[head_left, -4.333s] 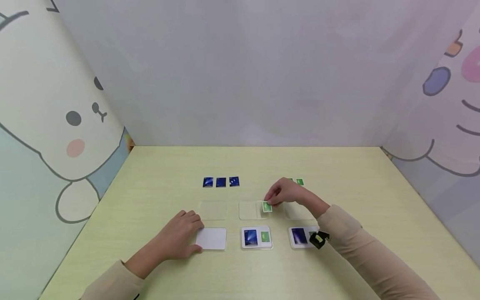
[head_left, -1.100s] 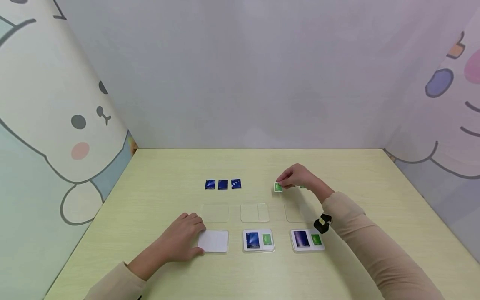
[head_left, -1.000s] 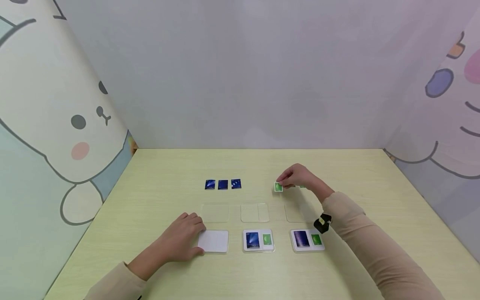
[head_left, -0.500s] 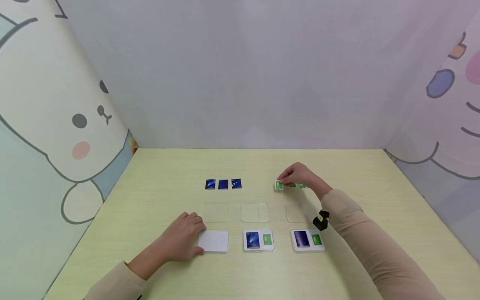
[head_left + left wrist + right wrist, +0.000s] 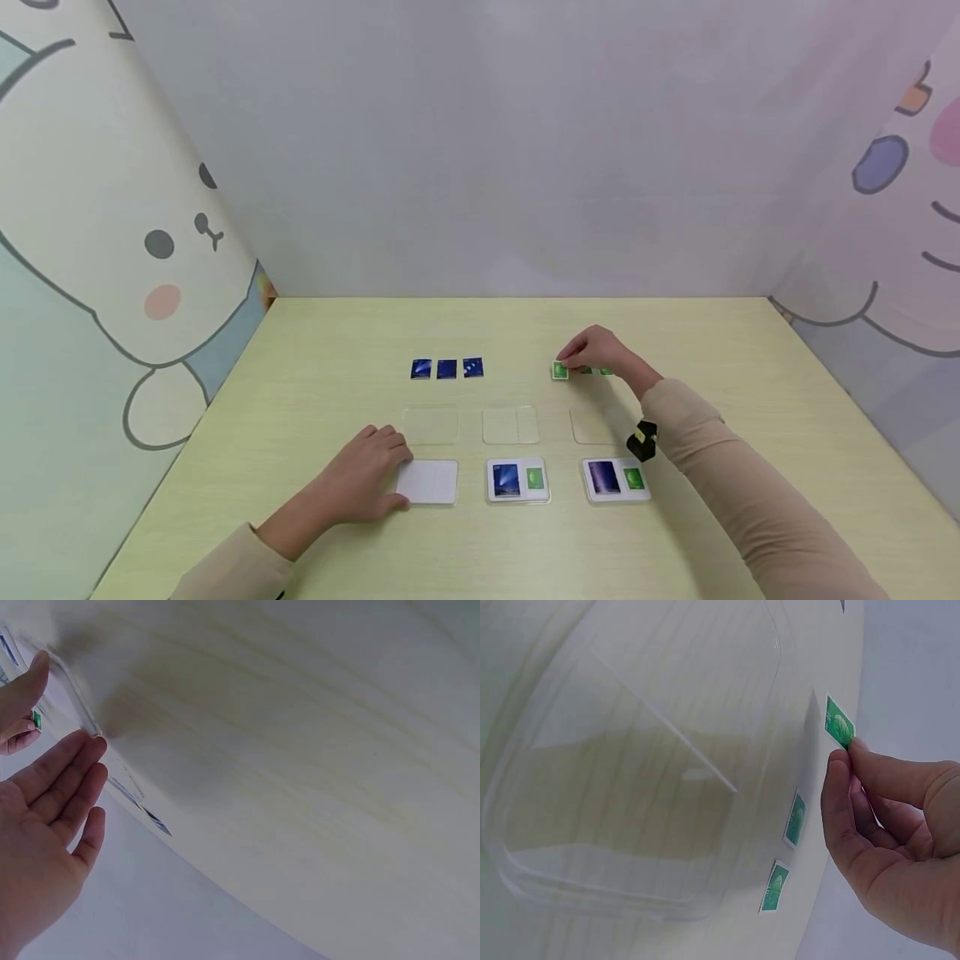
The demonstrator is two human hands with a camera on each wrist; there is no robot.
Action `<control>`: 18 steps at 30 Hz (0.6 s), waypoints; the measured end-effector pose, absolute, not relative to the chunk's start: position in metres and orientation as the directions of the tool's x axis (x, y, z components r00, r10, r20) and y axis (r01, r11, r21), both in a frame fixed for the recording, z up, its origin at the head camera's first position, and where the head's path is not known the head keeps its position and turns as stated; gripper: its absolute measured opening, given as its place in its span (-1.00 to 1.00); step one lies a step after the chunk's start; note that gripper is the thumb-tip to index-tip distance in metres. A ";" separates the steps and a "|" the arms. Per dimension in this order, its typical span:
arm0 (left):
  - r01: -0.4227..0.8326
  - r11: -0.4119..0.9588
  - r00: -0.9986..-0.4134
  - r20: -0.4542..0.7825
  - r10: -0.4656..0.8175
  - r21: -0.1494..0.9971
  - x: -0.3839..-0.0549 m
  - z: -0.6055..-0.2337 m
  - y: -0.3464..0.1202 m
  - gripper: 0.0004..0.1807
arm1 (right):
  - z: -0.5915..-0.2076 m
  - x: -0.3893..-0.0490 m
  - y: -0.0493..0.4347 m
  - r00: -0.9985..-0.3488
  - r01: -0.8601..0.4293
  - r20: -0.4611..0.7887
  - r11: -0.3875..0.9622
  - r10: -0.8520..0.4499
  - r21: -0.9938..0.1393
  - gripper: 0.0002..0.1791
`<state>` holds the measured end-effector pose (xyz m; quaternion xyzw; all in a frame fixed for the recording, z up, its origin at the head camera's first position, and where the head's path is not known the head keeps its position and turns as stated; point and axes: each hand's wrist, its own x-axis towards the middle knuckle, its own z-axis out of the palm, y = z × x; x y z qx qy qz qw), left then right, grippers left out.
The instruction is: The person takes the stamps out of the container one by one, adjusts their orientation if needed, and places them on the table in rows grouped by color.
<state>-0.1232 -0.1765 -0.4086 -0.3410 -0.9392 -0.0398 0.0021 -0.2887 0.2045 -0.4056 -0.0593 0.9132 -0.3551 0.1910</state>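
My right hand (image 5: 596,348) pinches a small green stamp (image 5: 560,370) with a white border between thumb and forefinger. In the right wrist view that stamp (image 5: 840,721) is held by its edge, raised at a tilt. Two more green stamps, a nearer one (image 5: 796,818) and a farther one (image 5: 775,886), lie on the table beside the hand. My left hand (image 5: 363,475) holds the left side of a flat white-filled plastic case (image 5: 427,482). Its thumb rests at the near corner and its fingers at the far corner. Three dark blue stamps (image 5: 447,368) lie in a row at the back left.
Three clear plastic covers lie in a row: left (image 5: 430,425), middle (image 5: 510,425), right (image 5: 588,425), the last partly under my right forearm. Nearer stand a middle case (image 5: 518,495) and a right case (image 5: 616,496), each showing a blue and a green stamp.
Since about four seconds ago, my right hand has carried the green stamp from over the middle clear cover back and right, beside the other green stamps. My left hand stays at the white-filled case.
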 end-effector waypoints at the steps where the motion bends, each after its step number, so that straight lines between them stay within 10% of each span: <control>1: 0.640 0.765 -0.768 0.030 0.640 0.073 -0.123 -0.409 -0.176 -0.50 | -0.406 -0.289 0.205 -0.921 0.025 -0.305 0.745 -0.241 -0.666 -0.76; 18: 0.642 0.764 -0.766 0.034 0.642 0.061 -0.124 -0.412 -0.178 -0.49 | -0.411 -0.291 0.202 -0.958 -0.067 -0.197 0.835 -0.206 -0.546 -0.87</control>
